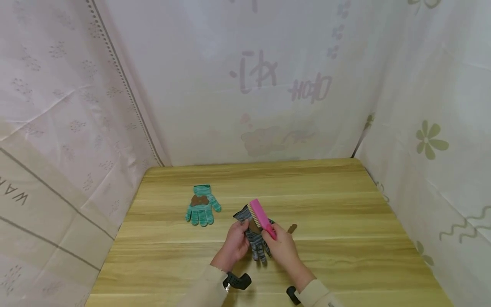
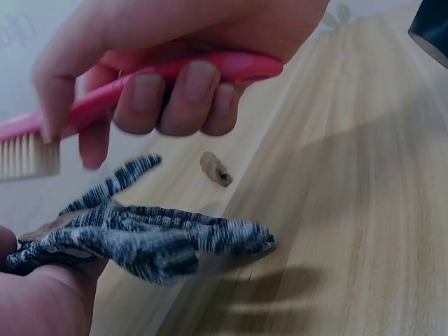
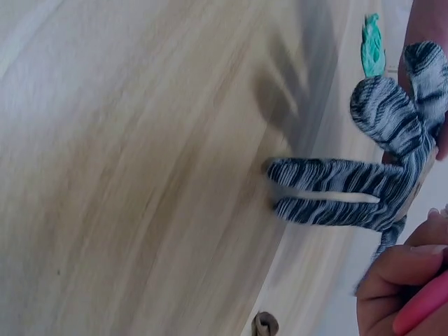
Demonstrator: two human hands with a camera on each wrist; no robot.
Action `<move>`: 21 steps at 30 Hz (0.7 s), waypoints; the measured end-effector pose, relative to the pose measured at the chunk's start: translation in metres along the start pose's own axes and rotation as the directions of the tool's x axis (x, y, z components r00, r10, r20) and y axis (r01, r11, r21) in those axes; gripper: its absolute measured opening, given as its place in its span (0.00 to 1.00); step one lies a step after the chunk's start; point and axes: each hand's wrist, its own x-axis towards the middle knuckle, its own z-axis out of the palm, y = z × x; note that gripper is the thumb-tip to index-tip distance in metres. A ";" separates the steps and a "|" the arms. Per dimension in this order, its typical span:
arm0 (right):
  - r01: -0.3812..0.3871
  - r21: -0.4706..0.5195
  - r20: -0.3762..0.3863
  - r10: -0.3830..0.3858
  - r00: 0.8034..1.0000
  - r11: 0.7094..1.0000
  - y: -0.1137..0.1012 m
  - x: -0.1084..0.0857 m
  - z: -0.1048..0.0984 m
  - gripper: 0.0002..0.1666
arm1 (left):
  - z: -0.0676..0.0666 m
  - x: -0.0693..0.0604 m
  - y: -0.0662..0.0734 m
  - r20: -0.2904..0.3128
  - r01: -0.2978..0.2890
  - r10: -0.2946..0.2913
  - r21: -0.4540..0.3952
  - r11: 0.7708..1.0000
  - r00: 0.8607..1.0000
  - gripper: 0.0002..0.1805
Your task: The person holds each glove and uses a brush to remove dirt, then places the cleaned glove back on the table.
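My left hand (image 1: pixel 236 242) holds a black-and-grey knitted glove (image 1: pixel 256 244) above the table, with the thumb on its upper side near the cuff. The glove's fingers dangle loosely, and part of a brown patch shows on its back. In my right hand (image 1: pixel 283 246) is a pink brush (image 1: pixel 260 212), gripped by the handle with curled fingers. Its pale bristles (image 2: pixel 26 157) hang over the glove's cuff end; in the left wrist view a gap shows beneath the visible ones. The right wrist view shows the glove's fingers (image 3: pixel 336 175) and only a bit of the pink handle (image 3: pixel 422 305).
A green knitted glove (image 1: pixel 201 212) with a brown patch lies flat at the left of the wooden table (image 1: pixel 326 192). Right of my hands is a small brown rolled-up piece (image 1: pixel 292 228), its kind unclear. Printed cloth (image 1: pixel 199 85) hangs behind the table and along both sides.
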 end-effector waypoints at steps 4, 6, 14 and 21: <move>0.000 0.001 -0.003 0.000 1.000 1.000 -0.001 -0.001 0.004 0.17 | 0.004 -0.002 -0.001 0.002 0.005 -0.005 0.009 1.000 1.000 0.16; 0.008 0.007 0.001 -0.008 1.000 1.000 -0.002 -0.002 0.006 0.22 | 0.004 -0.002 -0.001 0.003 0.005 -0.005 0.002 1.000 1.000 0.19; -0.002 -0.012 0.039 0.003 0.999 1.000 0.003 -0.002 0.005 0.27 | 0.007 -0.006 -0.004 0.033 0.015 -0.015 -0.013 1.000 0.999 0.24; -0.041 -0.040 0.055 0.043 0.998 0.998 0.009 -0.001 0.000 0.29 | 0.011 -0.009 -0.003 0.018 0.032 -0.032 -0.019 0.999 0.999 0.22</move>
